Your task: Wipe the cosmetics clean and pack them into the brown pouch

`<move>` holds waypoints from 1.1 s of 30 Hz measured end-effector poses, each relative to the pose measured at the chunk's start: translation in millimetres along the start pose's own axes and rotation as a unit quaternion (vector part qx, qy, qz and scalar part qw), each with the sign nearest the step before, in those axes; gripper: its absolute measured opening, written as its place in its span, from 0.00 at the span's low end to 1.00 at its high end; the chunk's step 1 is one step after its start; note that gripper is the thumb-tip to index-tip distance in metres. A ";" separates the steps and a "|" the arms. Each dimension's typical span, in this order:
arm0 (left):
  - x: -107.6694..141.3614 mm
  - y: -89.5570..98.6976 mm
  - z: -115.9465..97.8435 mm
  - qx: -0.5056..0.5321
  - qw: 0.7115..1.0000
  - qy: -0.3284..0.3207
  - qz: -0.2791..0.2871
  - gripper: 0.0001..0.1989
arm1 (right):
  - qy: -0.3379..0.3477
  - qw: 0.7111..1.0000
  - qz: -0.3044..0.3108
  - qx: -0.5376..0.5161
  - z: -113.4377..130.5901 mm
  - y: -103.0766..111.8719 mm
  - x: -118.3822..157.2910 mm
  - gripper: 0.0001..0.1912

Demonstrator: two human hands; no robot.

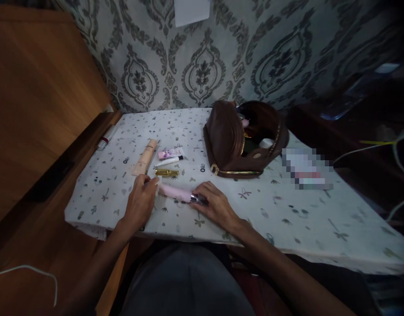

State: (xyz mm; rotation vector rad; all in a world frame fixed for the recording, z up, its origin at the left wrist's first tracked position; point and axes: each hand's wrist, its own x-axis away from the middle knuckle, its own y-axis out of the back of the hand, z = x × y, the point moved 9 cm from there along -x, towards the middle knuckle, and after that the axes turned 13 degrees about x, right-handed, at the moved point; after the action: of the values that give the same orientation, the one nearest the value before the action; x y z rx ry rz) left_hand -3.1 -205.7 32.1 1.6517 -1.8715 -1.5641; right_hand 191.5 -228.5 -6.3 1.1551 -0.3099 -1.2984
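A pink cosmetic tube point(177, 193) with a shiny silver band lies nearly level between my hands, just above or on the cloth; I cannot tell which. My right hand point(215, 204) is closed around its dark cap end. At the tube's other end, my left hand point(141, 199) pinches a small crumpled white tissue point(158, 185) against it. Just beyond my left hand is a peach-coloured tube point(145, 157). Close to the pink tube lie a gold lipstick-like case point(167, 172), a slim white tube with a black cap point(169, 161) and a small pink-and-white tube point(171, 152).
An unzipped brown bag point(226, 136) with items inside stands at the back of the cloth-covered table point(254, 219). A blurred-out item point(307, 169) lies to its right. A wooden cabinet point(44, 87) borders the left side, and a white cable point(402, 193) hangs at the right.
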 end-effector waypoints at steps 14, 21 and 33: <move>18.0 -25.5 -75.4 0.007 0.995 -0.103 0.014 0.15 | -0.001 1.000 0.010 0.014 1.0 -1.2 -0.5 0.06; 24.8 -42.5 -80.6 -0.058 0.991 -0.105 0.066 0.18 | -0.001 1.000 0.019 0.015 1.6 -3.3 1.1 0.09; 52.7 8.3 4.7 -0.057 0.997 0.043 -0.009 0.15 | 0.038 0.996 0.066 -0.048 12.7 -5.8 3.4 0.13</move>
State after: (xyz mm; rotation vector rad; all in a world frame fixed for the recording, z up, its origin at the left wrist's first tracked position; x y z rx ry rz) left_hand -30.4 -247.2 12.0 1.6635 -1.6969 -1.5504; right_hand 179.7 -236.7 -6.5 1.0824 -0.2611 -1.1379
